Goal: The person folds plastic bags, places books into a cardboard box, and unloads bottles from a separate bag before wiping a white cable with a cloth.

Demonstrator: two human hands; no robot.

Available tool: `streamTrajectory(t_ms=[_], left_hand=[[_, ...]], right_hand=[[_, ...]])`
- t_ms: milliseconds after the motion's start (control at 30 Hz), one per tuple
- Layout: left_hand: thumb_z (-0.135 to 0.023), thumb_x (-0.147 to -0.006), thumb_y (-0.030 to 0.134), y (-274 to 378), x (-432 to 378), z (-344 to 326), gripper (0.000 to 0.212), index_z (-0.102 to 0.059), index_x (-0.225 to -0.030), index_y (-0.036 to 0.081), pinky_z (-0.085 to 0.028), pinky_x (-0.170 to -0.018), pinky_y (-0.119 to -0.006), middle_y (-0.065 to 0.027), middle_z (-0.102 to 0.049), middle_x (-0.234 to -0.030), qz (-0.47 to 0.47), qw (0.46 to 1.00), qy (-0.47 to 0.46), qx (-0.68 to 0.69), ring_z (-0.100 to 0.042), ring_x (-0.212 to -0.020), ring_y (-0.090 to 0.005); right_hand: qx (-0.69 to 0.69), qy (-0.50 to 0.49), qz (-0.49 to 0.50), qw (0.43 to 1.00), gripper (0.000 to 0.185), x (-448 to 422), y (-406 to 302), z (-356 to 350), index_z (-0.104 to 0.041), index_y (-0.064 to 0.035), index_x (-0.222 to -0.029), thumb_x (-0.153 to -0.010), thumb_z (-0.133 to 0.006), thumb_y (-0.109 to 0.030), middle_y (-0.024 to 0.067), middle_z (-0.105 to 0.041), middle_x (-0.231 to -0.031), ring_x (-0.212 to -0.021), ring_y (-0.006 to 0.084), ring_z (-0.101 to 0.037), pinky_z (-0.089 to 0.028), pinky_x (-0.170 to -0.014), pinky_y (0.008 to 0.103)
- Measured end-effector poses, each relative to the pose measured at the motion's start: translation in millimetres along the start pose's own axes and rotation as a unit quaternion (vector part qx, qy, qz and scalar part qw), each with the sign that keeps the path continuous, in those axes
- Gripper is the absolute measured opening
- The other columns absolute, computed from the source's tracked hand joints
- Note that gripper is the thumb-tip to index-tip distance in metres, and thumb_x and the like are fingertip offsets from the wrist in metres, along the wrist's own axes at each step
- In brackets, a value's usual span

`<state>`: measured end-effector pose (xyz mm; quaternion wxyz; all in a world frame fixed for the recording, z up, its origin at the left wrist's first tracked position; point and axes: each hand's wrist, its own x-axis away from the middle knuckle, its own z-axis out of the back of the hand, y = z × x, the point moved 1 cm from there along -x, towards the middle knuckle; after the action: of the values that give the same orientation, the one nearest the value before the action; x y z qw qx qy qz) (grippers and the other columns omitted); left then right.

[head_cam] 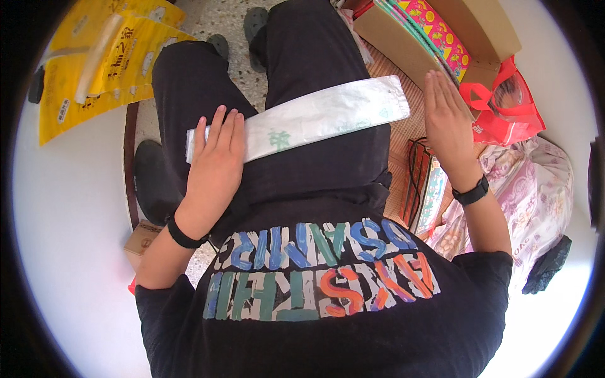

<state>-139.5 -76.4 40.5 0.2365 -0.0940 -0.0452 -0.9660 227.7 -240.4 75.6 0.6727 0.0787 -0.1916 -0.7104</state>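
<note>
Across my thighs, in black trousers (312, 170), lies a long flat strip of folded white plastic, apparently a bag (326, 113), with faint green print. My left hand (217, 146) rests palm down on its left end, fingers nearly straight, pressing it to my thigh. My right hand (446, 118) is off the strip, to the right of its far end, fingers straight and close together, with nothing seen in it; its palm faces away from view. Just beyond its fingertips stands an open cardboard box (401, 45).
Pink patterned packets (442, 35) stand in the box. Beside it are a red plastic bag (517, 108), a red patterned box (427, 189) with a black cord, and floral cloth (534, 189). Yellow printed bags (137, 71) lie at the upper left, a small carton (142, 238) at the lower left.
</note>
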Motion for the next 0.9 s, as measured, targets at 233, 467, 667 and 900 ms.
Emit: streamTrajectory(t_ms=[233,467,667,900], left_hand=[[-0.058,-0.088,0.006,1,-3,6,0.053,-0.051,-0.139,-0.007,-0.03,-0.12,-0.051,-0.0178,-0.057,-0.142,-0.007,1.0,0.002,0.006,-0.046,-0.141,-0.034],[-0.065,-0.08,0.007,18,-10,43,0.05,-0.058,-0.128,-0.004,-0.047,-0.097,-0.042,-0.0144,-0.064,-0.111,-0.02,0.999,0.01,0.041,-0.062,-0.108,-0.0307],[-0.064,-0.078,0.0,11,-3,52,0.046,-0.061,-0.123,-0.001,-0.051,-0.082,-0.036,-0.0106,-0.063,-0.097,0.025,0.999,-0.024,0.026,-0.064,-0.093,-0.0271],[-0.063,-0.082,0.004,-17,10,64,0.034,-0.062,-0.116,0.004,-0.051,-0.078,-0.039,-0.0096,-0.062,-0.092,0.041,0.998,0.018,0.039,-0.065,-0.09,-0.0266]], right_hand=[[-0.199,0.066,0.027,0.977,0.058,-24,-61,67,-0.051,0.0095,-0.137,-0.081,-0.059,-0.002,0.0233,-0.057,-0.14,-0.133,0.0346,-0.055,-0.041,-0.115,0.0442],[-0.257,0.143,0.174,0.94,0.046,-63,-169,92,-0.063,0.0088,-0.12,-0.083,-0.061,-0.017,0.0207,-0.067,-0.118,-0.115,0.032,-0.063,-0.044,-0.106,0.0411],[-0.272,0.175,0.17,0.931,0.023,-80,-170,47,-0.067,0.0027,-0.094,-0.08,-0.062,-0.015,0.012,-0.069,-0.082,-0.075,0.0259,-0.069,-0.054,-0.077,0.0352],[-0.288,0.108,0.155,0.939,0.032,-68,-115,67,-0.063,0.0032,-0.112,-0.084,-0.06,-0.011,0.0156,-0.072,-0.106,-0.102,0.0282,-0.071,-0.055,-0.096,0.0386]])
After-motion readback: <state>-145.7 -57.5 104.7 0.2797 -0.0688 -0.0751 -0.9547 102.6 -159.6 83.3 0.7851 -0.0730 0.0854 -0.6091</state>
